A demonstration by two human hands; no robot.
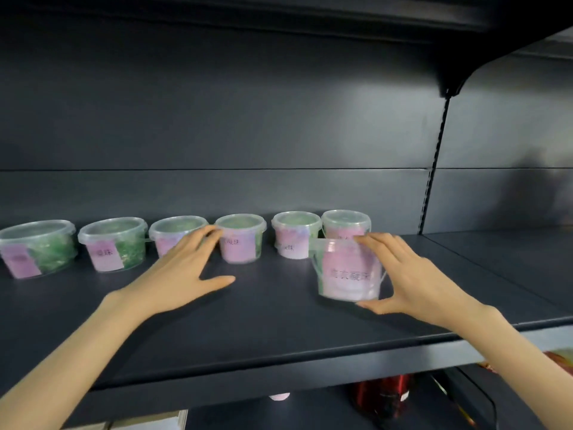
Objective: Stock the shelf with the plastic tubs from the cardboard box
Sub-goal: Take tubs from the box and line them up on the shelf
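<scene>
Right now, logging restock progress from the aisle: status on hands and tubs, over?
Left hand open, at the six-tub row. Right hand grips a seventh tub, front of the row's right end. Shelf space beside it unobstructed.

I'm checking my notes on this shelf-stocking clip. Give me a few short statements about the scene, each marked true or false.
1. The right hand holds a clear plastic tub with a pink label, with the fingers on its top and the thumb under it. True.
2. A row of six lidded tubs stands at the back of the dark grey shelf. True.
3. The left hand holds a tub. False: its fingers are straight and reach toward the row, with nothing in its grip.
4. The held tub sits stacked on another tub. False: it is in front of the right end of the row, not on top of any tub.
</scene>
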